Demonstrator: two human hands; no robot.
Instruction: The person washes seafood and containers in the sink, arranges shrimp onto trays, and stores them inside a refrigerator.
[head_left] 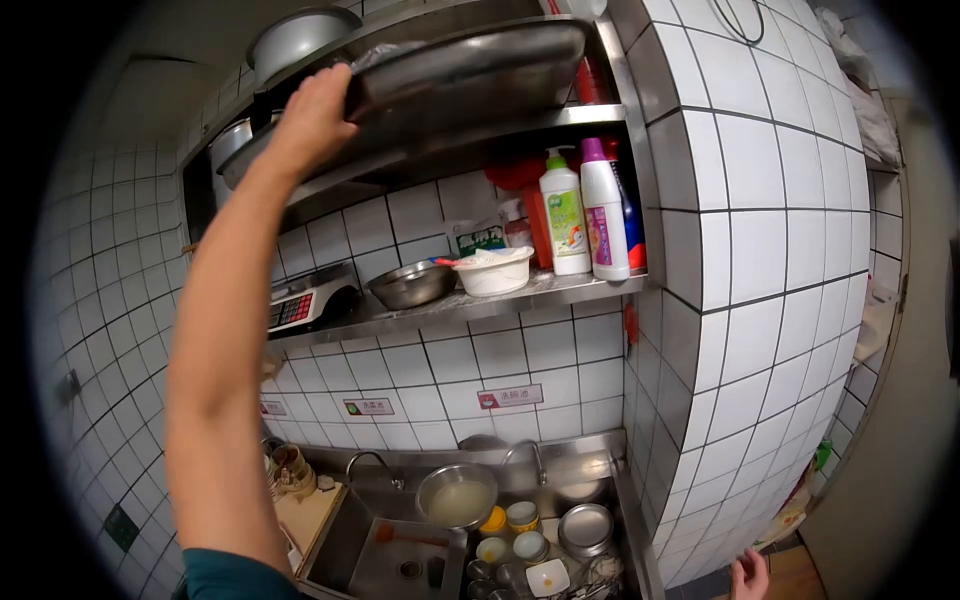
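My left hand (312, 115) is raised to the upper shelf, its fingers wrapped round the rim of a large, dark metal basin (470, 75). The basin sits tilted, its right end higher, and part of its far side is hidden. Behind it, a silver pot (300, 42) rests on the top shelf. Low at the right edge of the tiled pillar, my right hand (748, 575) shows only in part; its fingers are slightly bent and apart, with nothing seen in them.
The lower shelf (450, 312) bears a scale (310, 300), a metal bowl (412, 285), a white tub (495, 272) and a white bottle with a purple cap (603, 215). Below, the sink (340, 560) holds several dishes and a bowl of cloudy water (457, 500). A tiled pillar (760, 260) juts out right.
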